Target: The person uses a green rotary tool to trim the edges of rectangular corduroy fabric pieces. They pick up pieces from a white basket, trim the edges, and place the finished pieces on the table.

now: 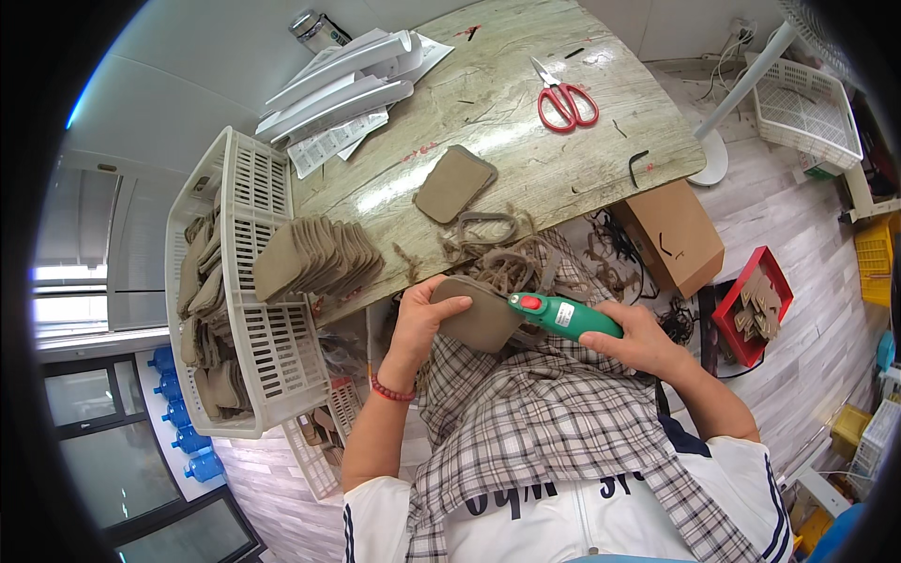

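Pale walls and a grey plank floor [676, 413] surround one wood-patterned table [572, 178]. Far left, five blue water bottles [190, 439] stand in a row. Next comes one large white slatted basket [280, 361] filled with brown pads too jumbled to count. Just right of it, a packed row of similar pads [314, 258] leans together, its number unclear. Behind lie loose papers [347, 94], some bearing small print, and one metal flask [317, 30].

The left hand, a red bead bracelet [390, 392] at its wrist, pinches one brown pad [481, 319] between thumb and fingers, above the lap at the table's near edge. One more pad [455, 184] lies flat on the table, beyond tangled brown offcuts [507, 267].

The right hand [643, 340] grips one green tool [568, 317] with a red button and a white label; its nose is at the held pad's right edge, contact uncertain. One pair of red-handled scissors [560, 98] lies open farther back. Rightward are one cardboard box [676, 230], one red tray [723, 319] of brown pieces, and one white crate [817, 113]. Dark lettering crosses the white shirt [516, 525].
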Motion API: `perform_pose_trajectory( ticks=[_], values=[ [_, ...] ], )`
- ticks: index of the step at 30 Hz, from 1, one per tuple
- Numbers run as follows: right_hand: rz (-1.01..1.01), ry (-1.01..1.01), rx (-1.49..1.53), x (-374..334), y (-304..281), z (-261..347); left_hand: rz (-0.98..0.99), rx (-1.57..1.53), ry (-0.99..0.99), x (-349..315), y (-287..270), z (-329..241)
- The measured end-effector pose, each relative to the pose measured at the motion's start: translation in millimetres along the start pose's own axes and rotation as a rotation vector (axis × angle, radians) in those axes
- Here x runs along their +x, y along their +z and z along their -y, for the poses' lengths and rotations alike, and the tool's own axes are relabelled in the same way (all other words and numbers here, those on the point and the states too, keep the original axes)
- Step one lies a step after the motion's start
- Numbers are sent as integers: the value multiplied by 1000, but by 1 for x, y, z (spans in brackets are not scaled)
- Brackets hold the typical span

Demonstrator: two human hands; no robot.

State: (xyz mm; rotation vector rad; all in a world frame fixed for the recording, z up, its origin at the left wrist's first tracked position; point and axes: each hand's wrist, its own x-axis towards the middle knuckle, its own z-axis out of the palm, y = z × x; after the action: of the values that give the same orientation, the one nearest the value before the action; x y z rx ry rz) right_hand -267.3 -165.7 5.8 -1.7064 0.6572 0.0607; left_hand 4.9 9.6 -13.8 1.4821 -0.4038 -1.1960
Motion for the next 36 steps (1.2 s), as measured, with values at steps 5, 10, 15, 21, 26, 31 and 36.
perform_pose_trajectory(
  ticks=[5,10,15,21,26,31,36],
  values=[
    [-10,-13,-6,2,3,1,45,17,-23,-1,4,-3],
    [26,1,28,6,3,7,112,87,-55,-2,5,-5],
    [45,9,36,8,3,13,173,119,-107,-2,7,-8],
    [64,-78,30,16,5,11,204,144,-186,-3,13,-11],
    [90,-63,145,30,14,7,187,235,-198,-9,10,-10],
    [-56,-12,259,25,5,-1,-154,3,295,-30,-37,-69],
    [-131,-55,350,27,2,-7,-346,-273,498,5,-76,-109]
  ],
)
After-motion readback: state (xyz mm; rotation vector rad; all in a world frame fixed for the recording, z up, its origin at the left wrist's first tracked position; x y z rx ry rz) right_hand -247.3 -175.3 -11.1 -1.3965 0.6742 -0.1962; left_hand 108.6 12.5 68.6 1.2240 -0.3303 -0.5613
